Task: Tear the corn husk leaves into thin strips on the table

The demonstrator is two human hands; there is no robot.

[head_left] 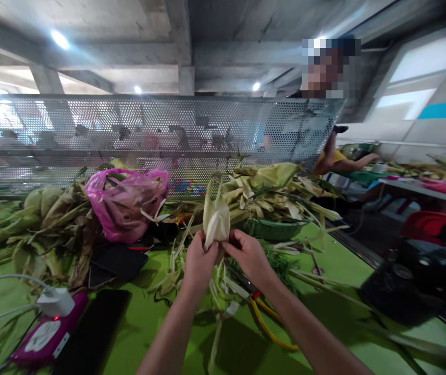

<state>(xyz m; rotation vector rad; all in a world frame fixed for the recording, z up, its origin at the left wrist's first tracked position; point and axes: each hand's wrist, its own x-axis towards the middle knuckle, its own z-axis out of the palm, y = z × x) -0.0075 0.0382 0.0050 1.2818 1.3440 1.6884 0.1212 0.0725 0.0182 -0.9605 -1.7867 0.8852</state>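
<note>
Both my hands pinch the lower end of a pale bundle of corn husk [217, 221], held upright above the green table [137, 328]. My left hand [199, 260] grips it from the left, thumb toward me. From the right, my right hand [249, 256] closes on the same base, and the two thumbs nearly meet. Loose husk strips hang and lie below. Under my right forearm is a tool with yellow handles [264, 323], its front part partly hidden.
A pink plastic bag [127, 203] of husks and a husk pile [47, 208] stand left. A green basin [277, 229] heaped with husks is at centre right. A purple power strip [51, 333] and a black phone-like slab [94, 333] lie front left. A perforated metal screen [148, 125] stands behind; another person is beyond, right.
</note>
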